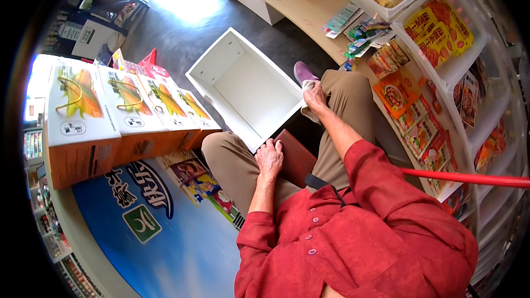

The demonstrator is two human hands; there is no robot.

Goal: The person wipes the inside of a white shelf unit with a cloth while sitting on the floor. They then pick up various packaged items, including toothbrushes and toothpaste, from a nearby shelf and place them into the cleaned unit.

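A white open-topped box [238, 91], shaped like a drawer, sits tilted in front of my knees with its hollow side facing up. My left hand [269, 159] is closed over its near corner, fingertips on the rim. At the box's right edge, my right hand [316, 97] grips a whitish cloth [310, 114] and presses it against the outer side. Part of the cloth is hidden under my fingers. A reddish-brown panel [295, 157] shows between my thighs, just behind the left hand.
Several corn-printed cartons [83, 127] stand on the left above a blue printed panel [165, 232]. Clear plastic bins [441, 72] of snack packets rise on the right, with a red pole [469, 178] crossing them. A light wooden shelf [309, 16] runs along the back, beside dark floor [199, 27].
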